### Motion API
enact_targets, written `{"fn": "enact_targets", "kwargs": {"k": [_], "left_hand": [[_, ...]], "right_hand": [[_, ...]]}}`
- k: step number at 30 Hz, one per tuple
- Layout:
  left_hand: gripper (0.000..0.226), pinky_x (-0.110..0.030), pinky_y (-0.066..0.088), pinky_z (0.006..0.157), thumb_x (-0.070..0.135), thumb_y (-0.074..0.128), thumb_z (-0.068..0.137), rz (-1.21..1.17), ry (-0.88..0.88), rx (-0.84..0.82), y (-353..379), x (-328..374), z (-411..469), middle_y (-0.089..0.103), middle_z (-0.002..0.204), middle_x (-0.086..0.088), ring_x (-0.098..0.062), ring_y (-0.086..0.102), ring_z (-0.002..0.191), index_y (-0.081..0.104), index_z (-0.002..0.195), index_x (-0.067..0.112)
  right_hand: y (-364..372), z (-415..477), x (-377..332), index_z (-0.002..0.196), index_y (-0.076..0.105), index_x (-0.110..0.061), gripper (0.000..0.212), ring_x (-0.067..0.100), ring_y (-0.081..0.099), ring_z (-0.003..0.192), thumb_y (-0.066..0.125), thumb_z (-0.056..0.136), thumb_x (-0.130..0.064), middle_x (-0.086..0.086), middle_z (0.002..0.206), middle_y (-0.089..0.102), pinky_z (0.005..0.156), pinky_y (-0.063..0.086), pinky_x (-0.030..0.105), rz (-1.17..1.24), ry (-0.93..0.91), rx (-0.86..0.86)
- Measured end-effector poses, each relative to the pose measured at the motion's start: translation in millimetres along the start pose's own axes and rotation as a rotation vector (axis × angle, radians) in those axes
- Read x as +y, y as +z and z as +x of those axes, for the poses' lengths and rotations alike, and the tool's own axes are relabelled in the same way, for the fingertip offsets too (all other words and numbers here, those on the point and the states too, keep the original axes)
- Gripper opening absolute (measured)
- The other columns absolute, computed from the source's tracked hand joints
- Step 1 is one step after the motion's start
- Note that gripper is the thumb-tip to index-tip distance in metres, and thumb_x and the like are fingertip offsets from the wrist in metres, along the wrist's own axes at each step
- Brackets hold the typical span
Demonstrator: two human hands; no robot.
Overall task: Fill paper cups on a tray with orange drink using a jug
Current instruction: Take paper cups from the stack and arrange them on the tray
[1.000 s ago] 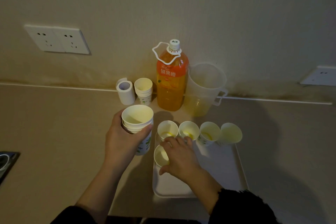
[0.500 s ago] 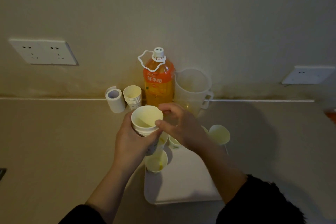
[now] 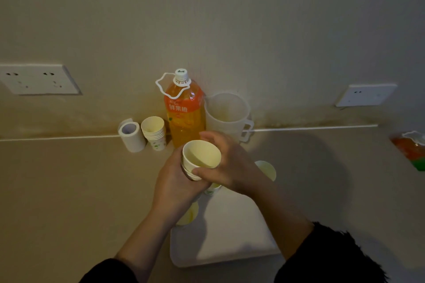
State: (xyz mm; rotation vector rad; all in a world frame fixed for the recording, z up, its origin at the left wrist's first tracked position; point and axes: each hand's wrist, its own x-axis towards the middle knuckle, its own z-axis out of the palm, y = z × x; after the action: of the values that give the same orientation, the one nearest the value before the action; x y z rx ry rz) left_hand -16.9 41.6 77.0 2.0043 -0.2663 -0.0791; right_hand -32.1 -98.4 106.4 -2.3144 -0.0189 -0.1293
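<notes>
My left hand (image 3: 177, 184) grips a stack of white paper cups (image 3: 200, 158) from below, above the tray's far left corner. My right hand (image 3: 227, 165) pinches the top cup of that stack, thumb on its near rim and fingers round its far side. The white tray (image 3: 230, 236) lies on the counter under my arms. One cup (image 3: 188, 215) stands at the tray's left edge, another cup (image 3: 266, 169) at its far right, and a third cup (image 3: 212, 188) peeks out below my hands. The translucent jug (image 3: 226, 114) and the orange drink bottle (image 3: 184, 112) stand against the wall.
A second stack of paper cups (image 3: 154, 132) and a white tape roll (image 3: 131, 135) stand left of the bottle. Wall sockets (image 3: 38, 79) sit at left and right. An orange and green packet (image 3: 411, 150) lies at the right edge.
My right hand left the cup on the tray, rose to the stack in my left hand and took hold of the top cup. The view shifted, so everything sits lower in frame.
</notes>
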Motion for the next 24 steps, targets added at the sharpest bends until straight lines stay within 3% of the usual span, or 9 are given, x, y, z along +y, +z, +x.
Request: {"fn": "enact_targets", "kwargs": {"k": [3,5,7,10,13,17,20,24], "left_hand": [[0.064,-0.019,0.049,0.075,0.032,0.085,0.061,0.021,-0.002,-0.004,2,-3,5,0.062,0.104,0.022,0.004,0.059,0.093,0.05,0.113,0.042],[0.078,-0.032,0.052,0.084,0.03,0.086,0.06,0.03,-0.026,0.018,1,-7,9,0.062,0.114,0.012,-0.006,0.06,0.102,0.049,0.128,0.027],[0.084,-0.038,0.051,0.089,0.035,0.087,0.059,0.044,-0.039,0.055,0,-11,13,0.061,0.119,0.007,-0.012,0.059,0.107,0.047,0.131,0.023],[0.076,-0.032,0.047,0.084,0.035,0.085,0.062,0.043,-0.05,0.131,-6,-13,16,0.057,0.114,0.01,-0.013,0.055,0.104,0.047,0.126,0.022],[0.075,-0.029,0.042,0.079,0.031,0.084,0.065,0.021,-0.057,0.201,-14,-13,19,0.052,0.11,0.011,-0.011,0.051,0.1,0.046,0.129,0.023],[0.082,-0.036,0.05,0.084,0.039,0.083,0.063,0.025,-0.063,0.254,-24,-16,21,0.057,0.121,0.005,-0.016,0.055,0.108,0.046,0.134,0.021],[0.089,-0.042,0.051,0.091,0.038,0.084,0.062,0.016,-0.079,0.284,-28,-15,19,0.055,0.127,0.001,-0.019,0.054,0.114,0.041,0.138,0.02],[0.09,-0.04,0.05,0.092,0.034,0.084,0.064,-0.012,-0.065,0.296,-31,-12,12,0.053,0.129,0.003,-0.017,0.053,0.115,0.037,0.14,0.021]], "right_hand": [[-7,3,2,0.133,0.046,-0.025,0.076,0.01,0.051,0.113,0.083,0.066,-0.032,-0.006,0.125,0.053,0.094,0.047,0.03,0.117,0.045,0.077],[-15,5,3,0.127,0.049,-0.025,0.067,0.004,0.055,0.1,0.082,0.069,-0.027,-0.011,0.113,0.056,0.083,0.049,0.018,0.276,0.083,0.166],[-26,6,5,0.123,0.05,-0.026,0.06,-0.002,0.055,0.09,0.08,0.071,-0.027,-0.017,0.103,0.054,0.07,0.047,0.008,0.423,0.147,0.292],[-36,5,22,0.123,0.046,-0.026,0.067,0.006,0.055,0.099,0.07,0.063,-0.041,-0.006,0.113,0.053,0.077,0.05,0.018,0.277,0.184,0.365],[-32,1,43,0.122,0.048,-0.026,0.075,0.017,0.054,0.104,0.067,0.051,-0.043,-0.002,0.117,0.05,0.086,0.05,0.039,-0.099,0.173,0.128],[-4,-20,64,0.138,0.035,-0.027,0.084,0.025,0.043,0.118,0.071,0.064,-0.047,0.0,0.129,0.044,0.098,0.037,0.039,-0.547,0.058,-0.251],[18,-36,71,0.144,0.024,-0.028,0.087,0.026,0.033,0.129,0.068,0.071,-0.047,-0.001,0.142,0.037,0.104,0.026,0.042,-0.7,-0.024,-0.307],[43,-47,77,0.145,0.022,-0.028,0.089,0.026,0.031,0.131,0.069,0.072,-0.046,-0.002,0.142,0.04,0.104,0.024,0.046,-0.782,-0.05,-0.344]]}}
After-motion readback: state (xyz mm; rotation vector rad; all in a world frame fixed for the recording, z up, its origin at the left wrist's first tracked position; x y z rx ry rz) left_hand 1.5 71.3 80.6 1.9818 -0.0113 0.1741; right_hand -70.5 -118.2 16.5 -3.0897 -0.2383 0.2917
